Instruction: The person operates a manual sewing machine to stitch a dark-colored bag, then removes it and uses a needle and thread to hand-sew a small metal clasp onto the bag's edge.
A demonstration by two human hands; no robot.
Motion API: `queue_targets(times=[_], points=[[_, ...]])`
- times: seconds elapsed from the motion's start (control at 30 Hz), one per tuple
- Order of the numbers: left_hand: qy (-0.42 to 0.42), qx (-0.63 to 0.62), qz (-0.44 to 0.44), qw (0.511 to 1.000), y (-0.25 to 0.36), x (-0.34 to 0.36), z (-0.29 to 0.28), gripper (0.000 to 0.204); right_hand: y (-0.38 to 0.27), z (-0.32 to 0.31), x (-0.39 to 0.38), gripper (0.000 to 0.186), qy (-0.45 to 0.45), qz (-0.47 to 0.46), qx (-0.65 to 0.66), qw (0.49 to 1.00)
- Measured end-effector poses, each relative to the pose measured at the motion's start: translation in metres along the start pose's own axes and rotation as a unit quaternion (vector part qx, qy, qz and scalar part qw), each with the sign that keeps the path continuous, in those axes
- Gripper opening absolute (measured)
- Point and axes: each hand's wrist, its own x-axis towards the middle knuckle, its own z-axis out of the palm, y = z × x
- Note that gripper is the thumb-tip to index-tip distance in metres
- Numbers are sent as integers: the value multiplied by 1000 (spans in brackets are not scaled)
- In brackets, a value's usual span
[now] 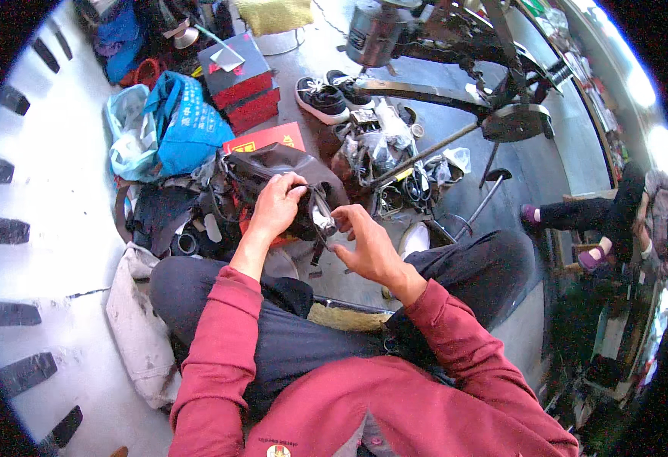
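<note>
1. The person sits with red sleeves reaching forward over dark trousers.
2. The right hand is partly curled, fingertips pinching a small metal tool against a black shoe.
3. The left hand is closed around the black shoe, held above the lap.
4. Beyond lie a blue bag, a red box and sneakers on the floor.

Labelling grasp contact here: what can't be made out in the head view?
- Black leather bag: lower part hidden by left hand.
- Small shiny metal piece: too small to identify; right hand fingertips cover its edge.
- Seated person at right: warped by the fisheye rim.
- Floor clutter: tangled, indistinct.
</note>
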Motion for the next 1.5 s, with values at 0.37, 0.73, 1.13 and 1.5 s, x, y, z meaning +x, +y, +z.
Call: queue_targets(times=[0.37,0.73,1.13,1.5], points=[[63,13,58,996,2,3,2,14,-2,8,20,29,54,-166,-110,979],[-57,-131,11,990,8,8,-7,15,17,-2,75,31,81,32,78,993],[3,-183,25,983,0,12,-1,33,48,19,124,22,-78,194,292,933],[-17,-81,8,997,-5,17,-2,15,30,7,107,15,-40,67,104,992]])
